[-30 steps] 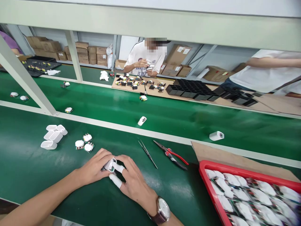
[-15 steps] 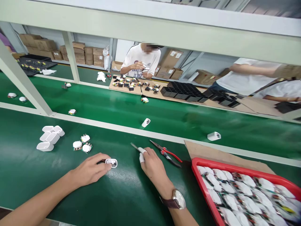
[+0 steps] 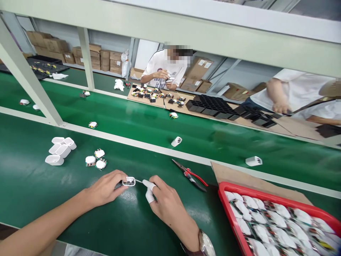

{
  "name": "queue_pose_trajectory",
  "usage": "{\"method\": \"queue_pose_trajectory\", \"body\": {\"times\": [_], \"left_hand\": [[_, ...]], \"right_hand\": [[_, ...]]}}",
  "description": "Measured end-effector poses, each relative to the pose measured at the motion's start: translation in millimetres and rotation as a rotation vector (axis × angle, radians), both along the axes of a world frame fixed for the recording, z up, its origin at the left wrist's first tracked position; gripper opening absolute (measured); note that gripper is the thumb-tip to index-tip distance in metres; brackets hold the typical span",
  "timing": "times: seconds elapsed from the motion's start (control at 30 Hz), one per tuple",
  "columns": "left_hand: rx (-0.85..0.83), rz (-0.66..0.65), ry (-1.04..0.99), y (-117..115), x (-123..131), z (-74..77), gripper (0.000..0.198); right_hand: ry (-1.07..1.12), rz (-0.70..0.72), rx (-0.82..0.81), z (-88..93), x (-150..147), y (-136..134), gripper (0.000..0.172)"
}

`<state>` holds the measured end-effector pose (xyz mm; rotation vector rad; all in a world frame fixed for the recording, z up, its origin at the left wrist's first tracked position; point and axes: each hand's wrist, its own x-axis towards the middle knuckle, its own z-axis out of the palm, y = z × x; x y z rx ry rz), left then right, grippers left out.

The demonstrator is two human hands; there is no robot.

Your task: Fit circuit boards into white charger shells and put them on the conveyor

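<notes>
Green bench mat carried the work. Left hand pinched a white shell flat on the mat; right hand, fingers closed on tweezers, held the tip at its open end. Judged mid-unit: red tray of parts full, empty shells waiting.

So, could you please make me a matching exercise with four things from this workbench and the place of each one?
Things:
1 small white casing
2 tweezers
3 pliers
4 red tray

Places:
A on the cardboard sheet, far right
B in the right hand
C lying loose on the green mat, untouched
D at the fingertips of the left hand

Pairs: 1-D, 2-B, 3-C, 4-A
</notes>
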<state>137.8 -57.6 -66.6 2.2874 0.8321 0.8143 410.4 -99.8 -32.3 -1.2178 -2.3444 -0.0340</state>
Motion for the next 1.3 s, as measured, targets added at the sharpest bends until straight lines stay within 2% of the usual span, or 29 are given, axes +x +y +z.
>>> {"method": "queue_pose_trajectory", "body": {"times": [0.2, 0.37, 0.57, 0.7, 0.87, 1.03, 1.13, 1.23, 1.3], "left_hand": [[-0.152, 0.066, 0.027, -0.6, -2.1, -7.4, 0.020], [-0.181, 0.076, 0.031, -0.6, -2.1, -7.7, 0.023], [-0.190, 0.090, 0.046, -0.4, -1.1, -7.4, 0.024], [-0.218, 0.086, 0.049, -0.8, -0.2, -5.7, 0.022], [-0.207, 0.087, 0.041, -1.5, 0.6, -5.0, 0.021], [-0.131, 0.071, 0.047, 0.7, -0.4, -7.0, 0.024], [0.051, 0.013, 0.042, 3.9, -1.8, -5.5, 0.025], [0.285, -0.040, 0.017, 4.2, -2.2, -2.4, 0.021], [0.362, -0.041, -0.022, 2.2, -1.1, -0.9, 0.020]], "right_hand": [[-0.017, 0.014, 0.009, 3.6, -7.7, 7.1, 0.024], [-0.052, 0.086, 0.004, 9.0, -11.2, 15.8, 0.023], [-0.268, 0.191, 0.040, 29.4, -12.3, 18.1, 0.024], [-0.210, 0.170, 0.041, 34.6, -7.2, 17.1, 0.022], [-0.115, 0.154, 0.013, 23.7, -8.9, 18.9, 0.023], [0.050, 0.131, -0.094, 13.3, 1.6, 30.7, 0.024], [0.155, 0.013, -0.089, -2.5, 14.2, 43.5, 0.029], [0.103, -0.098, -0.048, -24.7, 22.4, 53.4, 0.030], [0.043, -0.137, -0.045, -35.8, 24.5, 55.3, 0.030]]}}
